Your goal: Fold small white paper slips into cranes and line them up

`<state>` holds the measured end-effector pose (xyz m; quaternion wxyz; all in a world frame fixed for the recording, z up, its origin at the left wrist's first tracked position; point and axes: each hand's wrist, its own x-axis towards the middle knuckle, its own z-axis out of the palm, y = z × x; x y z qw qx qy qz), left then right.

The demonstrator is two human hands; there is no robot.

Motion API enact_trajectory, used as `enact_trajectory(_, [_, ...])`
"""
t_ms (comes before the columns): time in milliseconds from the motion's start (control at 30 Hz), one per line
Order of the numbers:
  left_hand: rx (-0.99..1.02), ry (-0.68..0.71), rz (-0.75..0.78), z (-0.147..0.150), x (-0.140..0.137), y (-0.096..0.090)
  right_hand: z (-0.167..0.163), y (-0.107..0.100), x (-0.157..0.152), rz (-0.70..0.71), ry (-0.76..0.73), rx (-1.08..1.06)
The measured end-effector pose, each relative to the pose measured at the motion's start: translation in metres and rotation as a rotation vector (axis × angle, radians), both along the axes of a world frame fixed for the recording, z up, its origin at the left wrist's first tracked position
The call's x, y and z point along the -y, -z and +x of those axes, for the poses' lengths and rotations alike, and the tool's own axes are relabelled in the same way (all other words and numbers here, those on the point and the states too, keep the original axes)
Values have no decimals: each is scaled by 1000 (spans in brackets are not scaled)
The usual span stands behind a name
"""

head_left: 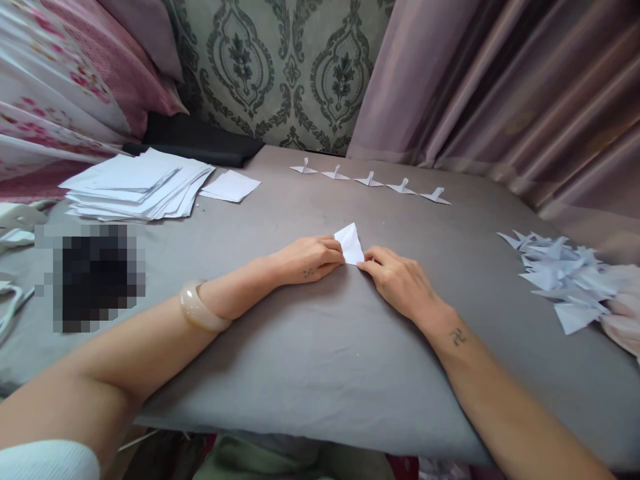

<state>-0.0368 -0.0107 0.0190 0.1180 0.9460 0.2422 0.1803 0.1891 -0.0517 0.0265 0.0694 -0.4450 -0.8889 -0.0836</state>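
Note:
A small folded piece of white paper (351, 243) lies on the grey cloth surface between my hands, one corner pointing away from me. My left hand (311, 259) has its fingers together at the paper's left and lower left edge, gripping it there. At the lower right corner, the thumb and index finger of my right hand (397, 277) pinch the paper. The fingertips of the left hand cover part of that side of the sheet.
Stacked white paper (135, 187) lies at the far left, beside a few smaller sheets (231, 186). Folded paper cranes (371, 179) stand in a row at the back. More cranes (567, 273) are heaped at the right. A black cloth (200, 140) lies by the wall.

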Motion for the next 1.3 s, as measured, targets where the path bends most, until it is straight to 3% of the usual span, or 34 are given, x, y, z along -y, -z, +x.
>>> enact_trajectory(267, [-43, 51, 38, 1, 3, -3, 19, -3, -6, -217, 9, -283])
enact_trajectory(467, [-84, 59, 43, 7, 1, -6, 27, 3, -16, -264, 220, -601])
enact_trajectory(733, [-156, 52, 89, 16, 1, -7, 16, 9, -17, -273, 369, -667])
enact_trajectory(1100, [84, -105, 85, 8, 2, 6, -15, 4, -10, -315, 417, -715])
enact_trajectory(1233, [98, -157, 142, 7, -1, 7, -17, 6, -12, -182, 332, -761])
enact_trajectory(1300, [187, -261, 246, 6, -2, 5, -16, 9, -14, -83, 261, -777])
